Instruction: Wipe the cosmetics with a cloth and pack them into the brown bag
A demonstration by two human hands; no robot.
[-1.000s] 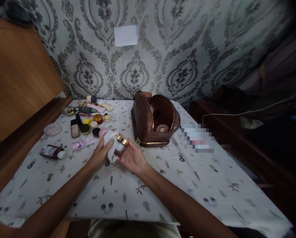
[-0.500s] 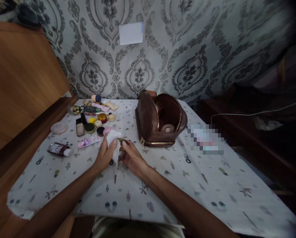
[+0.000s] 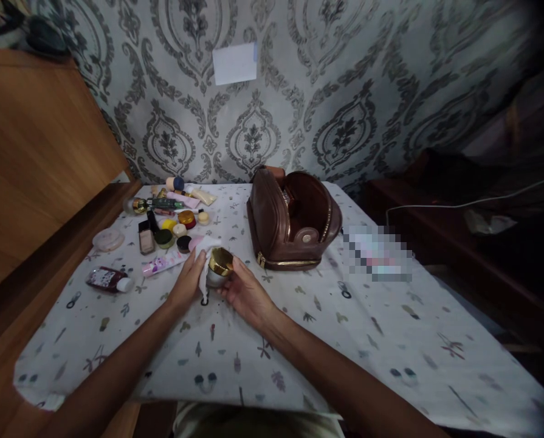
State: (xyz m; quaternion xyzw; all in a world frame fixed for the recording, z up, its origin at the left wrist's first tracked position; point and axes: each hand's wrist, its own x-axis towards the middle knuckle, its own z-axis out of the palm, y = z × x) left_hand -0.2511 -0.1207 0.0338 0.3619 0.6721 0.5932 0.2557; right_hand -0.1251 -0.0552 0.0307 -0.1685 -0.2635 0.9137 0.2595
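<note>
My right hand [image 3: 247,293] grips a cosmetic jar [image 3: 219,263] with a shiny gold lid and a paler lower body. The jar is tilted, with its lid turned up towards me. A white tissue [image 3: 203,281] is closed in my left hand [image 3: 187,281] and presses against the jar's left side. Part of the tissue hangs down below the fingers. Just beyond my left hand lies a pink and white tube [image 3: 163,263], and a small black-lidded pot [image 3: 183,244] stands behind it.
An unzipped brown leather bag [image 3: 281,225] stands right of my hands. Several jars, tubes and bottles crowd the back left, among them a green-lidded jar [image 3: 164,238]. A dark red bottle [image 3: 109,279] lies at the left, near a round compact [image 3: 108,239]. A blurred-out item [image 3: 378,252] lies at the right.
The tissue has moved off the lid to the jar's left side. More of the gold lid now shows, as the jar has turned towards me. The view has shifted slightly.
</note>
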